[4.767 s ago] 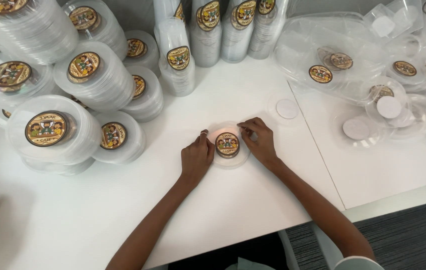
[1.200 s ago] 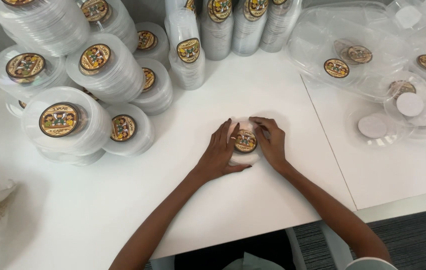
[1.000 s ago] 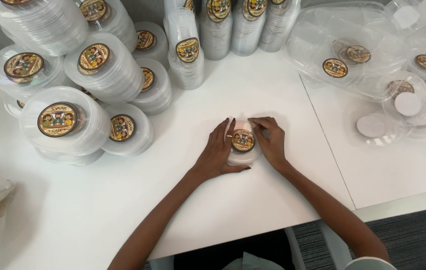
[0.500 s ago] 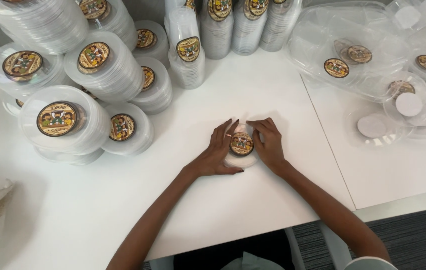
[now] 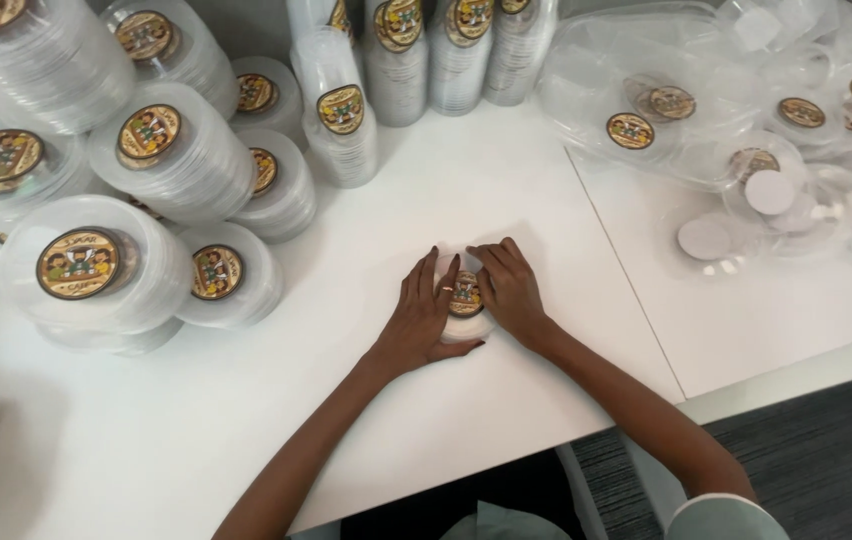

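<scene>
A small clear plastic lid (image 5: 466,297) with a round brown-and-yellow sticker lies flat on the white table (image 5: 246,420). My left hand (image 5: 424,310) rests on its left side, fingers spread flat, a ring on one finger. My right hand (image 5: 509,285) presses on its right side, fingers bent over the sticker's edge. Both hands cover most of the lid; only the sticker's middle shows between them.
Tall stacks of stickered clear lids (image 5: 86,265) crowd the left and back of the table. Upright stacks (image 5: 341,110) stand at the back centre. On the right lie loose clear lids (image 5: 636,120) and blank white discs (image 5: 706,238). The table's front edge runs just below my forearms.
My hands have closed in over the lid, covering more of the sticker. The lid stays where it was a second ago.
</scene>
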